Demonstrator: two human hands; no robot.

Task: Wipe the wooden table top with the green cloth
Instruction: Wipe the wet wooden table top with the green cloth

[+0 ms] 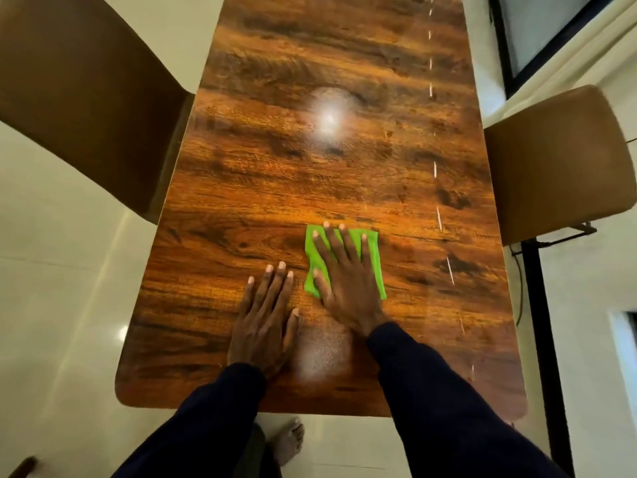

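Brown chair point(86, 108) stands at the left side of the wooden table point(275, 188). My left hand point(265, 319) lies flat on the bare table, fingers point(275, 281) open, holding nothing. Just beside it, my right hand point(348, 281) presses flat on the green cloth point(374, 260), fingers spread. Another brown chair point(558, 167) stands at the right.

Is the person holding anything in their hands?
Nothing is gripped. The right hand presses flat on the green cloth; the left hand lies flat on bare table.
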